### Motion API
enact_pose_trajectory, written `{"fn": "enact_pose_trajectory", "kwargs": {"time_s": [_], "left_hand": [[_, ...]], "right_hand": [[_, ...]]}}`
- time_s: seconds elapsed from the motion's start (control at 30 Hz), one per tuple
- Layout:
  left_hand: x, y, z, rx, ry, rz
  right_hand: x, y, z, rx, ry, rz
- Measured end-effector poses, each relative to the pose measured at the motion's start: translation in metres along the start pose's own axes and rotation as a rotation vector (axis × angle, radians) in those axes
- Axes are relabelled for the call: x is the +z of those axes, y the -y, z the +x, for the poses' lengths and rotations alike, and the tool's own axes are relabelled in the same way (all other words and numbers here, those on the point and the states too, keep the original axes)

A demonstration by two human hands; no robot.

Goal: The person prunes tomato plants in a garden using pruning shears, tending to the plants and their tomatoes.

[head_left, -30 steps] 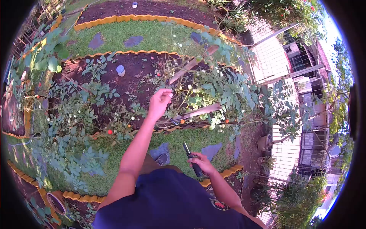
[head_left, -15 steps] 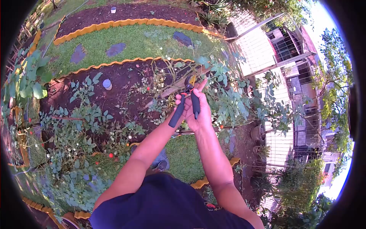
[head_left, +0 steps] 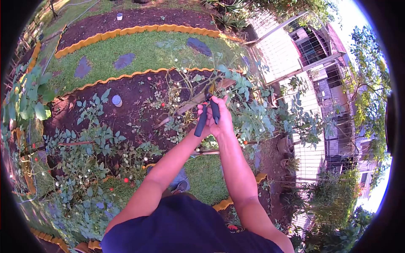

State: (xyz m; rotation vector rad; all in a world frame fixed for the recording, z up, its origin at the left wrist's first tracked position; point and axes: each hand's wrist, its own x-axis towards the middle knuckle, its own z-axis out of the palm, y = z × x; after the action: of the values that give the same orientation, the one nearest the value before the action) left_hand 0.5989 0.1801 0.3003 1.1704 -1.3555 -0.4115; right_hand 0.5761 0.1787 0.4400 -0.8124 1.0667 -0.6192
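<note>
Both of my arms reach forward to a pair of pruning shears (head_left: 202, 122) with dark handles, red parts near the pivot and a yellowish part by the blades. My right hand (head_left: 225, 118) is closed around the right handle, its thumb near the pivot. Against the left handle lies my left hand (head_left: 204, 114), its fingers curled and partly hidden behind the grip. The blades point away from me, in front of tomato plants (head_left: 249, 105) with pale and red fruit. Whether they touch a stem cannot be made out.
A wooden board (head_left: 196, 101) lies slanted in the soil bed behind the shears. Orange edging (head_left: 139, 75) borders the bed, with lawn beyond. A small checked-top container (head_left: 117, 101) stands on the soil. A wire fence (head_left: 310, 139) runs along the right.
The shears' handles have come closer together, and the left handle stands steeper. My hands stay near the same spot while the view shifts slightly.
</note>
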Motion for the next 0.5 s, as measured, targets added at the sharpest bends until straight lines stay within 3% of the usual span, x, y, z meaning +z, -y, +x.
{"fn": "enact_pose_trajectory", "kwargs": {"time_s": [0.5], "left_hand": [[-0.002, 0.018, -0.011, 0.024, 0.074, 0.118]], "right_hand": [[0.013, -0.011, 0.008, -0.078, -0.074, 0.100]]}}
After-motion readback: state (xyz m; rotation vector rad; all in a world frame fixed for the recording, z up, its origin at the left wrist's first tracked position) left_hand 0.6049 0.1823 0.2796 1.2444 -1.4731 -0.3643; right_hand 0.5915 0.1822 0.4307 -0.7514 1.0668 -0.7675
